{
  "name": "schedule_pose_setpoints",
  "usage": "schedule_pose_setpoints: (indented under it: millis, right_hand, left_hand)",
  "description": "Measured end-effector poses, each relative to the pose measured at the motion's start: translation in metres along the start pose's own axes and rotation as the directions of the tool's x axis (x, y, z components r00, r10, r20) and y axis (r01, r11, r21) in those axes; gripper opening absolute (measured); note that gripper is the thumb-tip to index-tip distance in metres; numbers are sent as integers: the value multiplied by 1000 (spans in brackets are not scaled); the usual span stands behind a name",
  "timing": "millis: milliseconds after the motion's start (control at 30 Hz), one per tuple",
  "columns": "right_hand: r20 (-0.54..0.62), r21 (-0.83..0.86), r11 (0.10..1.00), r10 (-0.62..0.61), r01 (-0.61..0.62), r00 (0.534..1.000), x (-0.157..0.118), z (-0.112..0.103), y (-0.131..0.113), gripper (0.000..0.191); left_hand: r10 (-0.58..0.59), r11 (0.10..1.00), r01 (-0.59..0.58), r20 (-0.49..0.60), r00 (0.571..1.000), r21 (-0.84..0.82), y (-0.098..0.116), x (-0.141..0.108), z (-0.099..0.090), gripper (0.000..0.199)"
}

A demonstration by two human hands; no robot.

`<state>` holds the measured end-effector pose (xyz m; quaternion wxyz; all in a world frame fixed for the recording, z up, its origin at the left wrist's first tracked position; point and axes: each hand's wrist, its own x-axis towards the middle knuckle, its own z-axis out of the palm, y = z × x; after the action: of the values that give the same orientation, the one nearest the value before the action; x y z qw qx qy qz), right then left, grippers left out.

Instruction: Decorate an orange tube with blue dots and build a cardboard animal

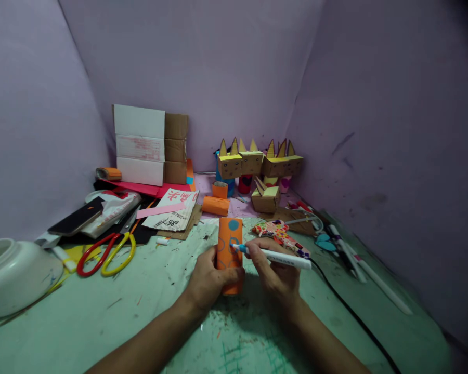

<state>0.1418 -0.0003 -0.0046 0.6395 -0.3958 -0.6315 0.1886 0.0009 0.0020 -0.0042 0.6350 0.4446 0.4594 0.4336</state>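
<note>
My left hand [209, 278] is wrapped round the lower part of an orange paper-covered tube [229, 231], its thumb across the front. On the tube are blue circles; the top one is filled in and others are outlines. My right hand [275, 272] grips a white marker pen [283, 258] with a blue end, and its tip touches the tube near a circle in the middle. Behind the tube, another orange tube [216, 206] lies on its side and a short orange tube [220, 190] stands upright.
Red-and-yellow scissors [119, 254] and a white pot [17, 275] are at the left. Several cardboard box heads with pointed tops [251, 163] stand at the back, near folded cardboard [140, 145]. Patterned cloth [276, 234], pens [347, 252] and a black cable [347, 309] lie at the right.
</note>
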Motion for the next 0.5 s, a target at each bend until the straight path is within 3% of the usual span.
schedule_pose_setpoints:
  millis: [300,500]
  right_hand:
    - [-57,-5,1000,11,-11,998,-1,1,2,9]
    - [-29,19,1000,-10,11,1000,1,0,1,7]
  left_hand:
    - [-9,1000,10,5,1000,-14,3,-1,1,46]
    - [-13,1000,13,0,1000,-17,3,-1,1,48]
